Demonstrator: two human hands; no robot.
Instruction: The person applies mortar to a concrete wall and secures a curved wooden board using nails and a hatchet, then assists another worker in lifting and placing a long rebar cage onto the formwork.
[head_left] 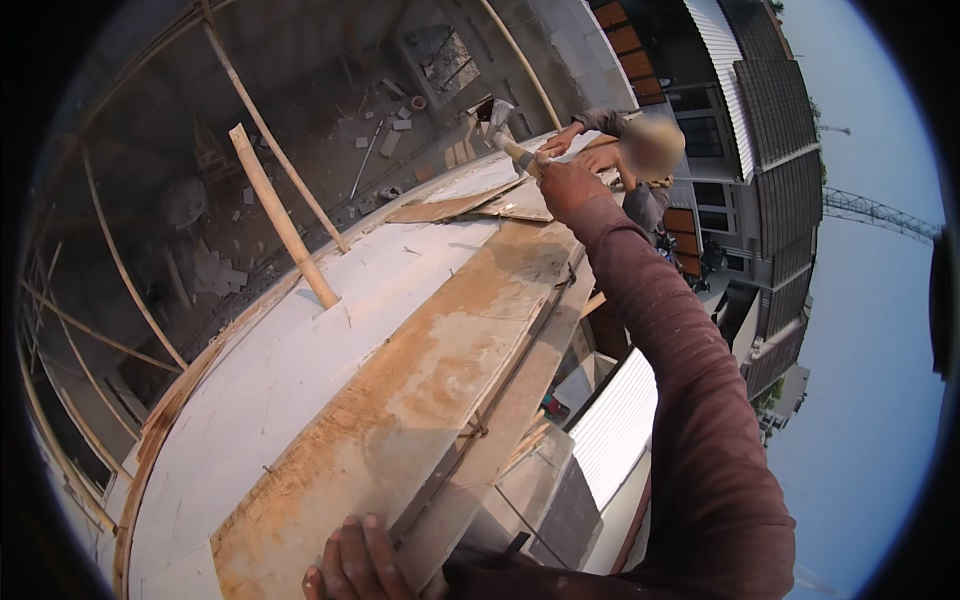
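Observation:
My right hand [572, 190] is closed round the handle of a hammer [519, 154], at the far end of the stretched right arm. The hammer's metal head points away, up and to the left, above the far boards. My left hand [362, 562] lies on the near end of a worn plywood board [400, 400], its fingers stretched out and nothing held. Brown stains and pale patches cover this long board. It lies beside a white panel [300, 335], and a few nails or short wires stick up along the board's edges.
A co-worker's hands [598, 157] are close beyond my right hand, near loose plywood pieces [455, 205]. An upright wooden post [285, 215] rises from the white panel. Left of the curved edge, a rubble-strewn floor [395, 140] lies far below. Roofs and a crane [880, 212] stand at right.

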